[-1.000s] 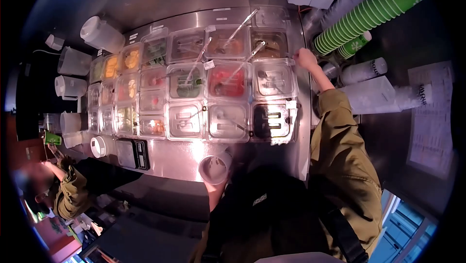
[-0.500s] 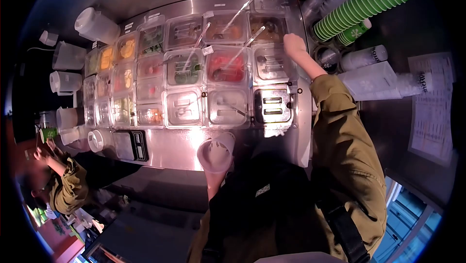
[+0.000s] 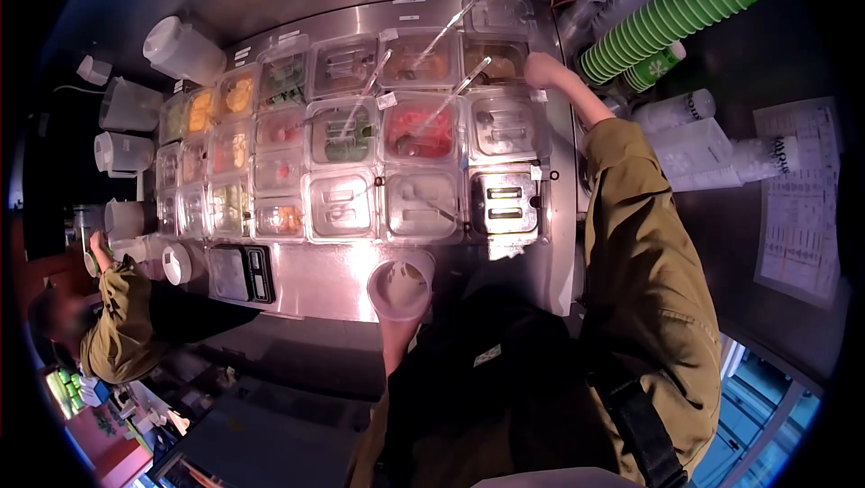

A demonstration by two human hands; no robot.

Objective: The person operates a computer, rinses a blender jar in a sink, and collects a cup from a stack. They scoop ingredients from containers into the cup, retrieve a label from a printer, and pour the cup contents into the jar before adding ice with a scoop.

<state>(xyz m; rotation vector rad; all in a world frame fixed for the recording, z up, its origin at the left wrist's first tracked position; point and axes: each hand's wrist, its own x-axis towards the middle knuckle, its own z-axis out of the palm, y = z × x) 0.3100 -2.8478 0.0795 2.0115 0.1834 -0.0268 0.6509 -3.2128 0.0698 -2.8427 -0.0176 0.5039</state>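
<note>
Right hand (image 3: 541, 69) shifted slightly up-frame since the frame before and now sits at the right edge of the brown-filled tub (image 3: 494, 57), top row of the grid. Cup (image 3: 399, 288) barely moved. Co-worker (image 3: 113, 326) at lower left has leaned in closer to the counter.

Stainless counter (image 3: 315, 285) fills the frame centre, carrying a grid of clear lidded tubs (image 3: 342, 200) with red, green, orange and yellow fillings; long clear spoon handles (image 3: 446, 28) stick out of several. White jugs (image 3: 180, 51) line the left edge. Black scale (image 3: 239, 272) sits below the grid, left of the cup. Room is dim, with a window (image 3: 757, 434) at lower right.

Stack of green cups (image 3: 685, 15) at upper right, white flower-like mark on the lower sleeve, no wording readable. Clear cup sleeves (image 3: 694, 150) carry dark lettering, too small to read. Printed sheet (image 3: 797, 200) at far right, text illegible. Small white tags on the tubs are also illegible.

Right arm in an olive sleeve (image 3: 640, 254) reaches straight up-frame. Its grip is curled into a fist; cannot tell whether it pinches anything. Left hand (image 3: 396, 324) is under the cup at centre-bottom, over the counter's near edge, grip closed round the cup's base, fingers mostly hidden, mouth of the cup facing the camera.
</note>
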